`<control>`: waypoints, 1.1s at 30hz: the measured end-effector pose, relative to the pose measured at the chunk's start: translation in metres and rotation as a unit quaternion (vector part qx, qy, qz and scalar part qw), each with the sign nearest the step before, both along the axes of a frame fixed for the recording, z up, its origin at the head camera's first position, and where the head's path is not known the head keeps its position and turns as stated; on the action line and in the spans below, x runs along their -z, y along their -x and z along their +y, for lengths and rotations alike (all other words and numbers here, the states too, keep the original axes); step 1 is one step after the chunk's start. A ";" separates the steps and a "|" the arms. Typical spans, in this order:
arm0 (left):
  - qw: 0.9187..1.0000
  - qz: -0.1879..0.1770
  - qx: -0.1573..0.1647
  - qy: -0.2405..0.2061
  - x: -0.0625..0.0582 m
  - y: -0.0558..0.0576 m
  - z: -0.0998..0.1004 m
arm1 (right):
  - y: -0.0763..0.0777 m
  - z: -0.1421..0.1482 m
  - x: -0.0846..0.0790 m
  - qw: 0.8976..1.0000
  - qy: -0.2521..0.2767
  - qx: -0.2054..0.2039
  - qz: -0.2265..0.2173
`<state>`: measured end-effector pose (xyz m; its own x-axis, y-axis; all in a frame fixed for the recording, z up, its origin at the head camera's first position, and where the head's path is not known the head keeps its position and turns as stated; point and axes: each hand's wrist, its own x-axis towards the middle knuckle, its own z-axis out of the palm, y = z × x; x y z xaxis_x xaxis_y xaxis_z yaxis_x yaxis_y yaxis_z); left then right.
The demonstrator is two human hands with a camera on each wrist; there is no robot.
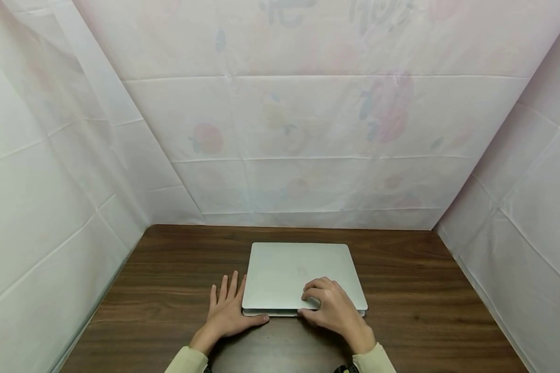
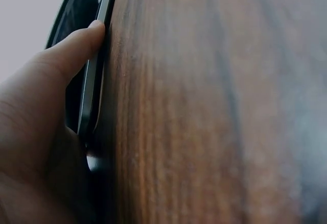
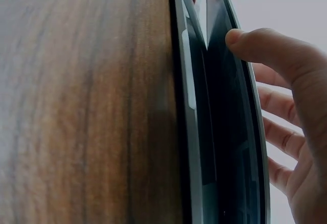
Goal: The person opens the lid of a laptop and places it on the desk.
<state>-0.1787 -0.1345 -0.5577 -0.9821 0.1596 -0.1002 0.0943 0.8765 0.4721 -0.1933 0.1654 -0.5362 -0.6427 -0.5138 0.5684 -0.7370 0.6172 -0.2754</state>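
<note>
A silver laptop [image 1: 284, 272] lies on the wooden table, its lid raised a little at the front so a narrow gap shows. My right hand [image 1: 334, 308] pinches the lid's front edge. In the right wrist view its thumb [image 3: 265, 45] is on the dark screen [image 3: 232, 116] side, with the other fingers behind the lid. My left hand [image 1: 228, 313] is spread flat at the laptop's front left corner, fingers along the left side. Its thumb [image 2: 74, 50] presses on the front edge of the laptop base [image 2: 93, 88].
The brown wooden table [image 1: 429, 300] extends on both sides of the laptop. Pale curtains with faint fruit prints [image 1: 308, 119] hang behind it, and plain white sheets enclose the left and right sides.
</note>
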 end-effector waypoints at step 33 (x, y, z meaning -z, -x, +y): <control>1.000 -0.010 0.003 -0.002 0.002 0.002 -0.002 | 0.009 0.001 -0.026 1.000 0.020 -0.011 0.021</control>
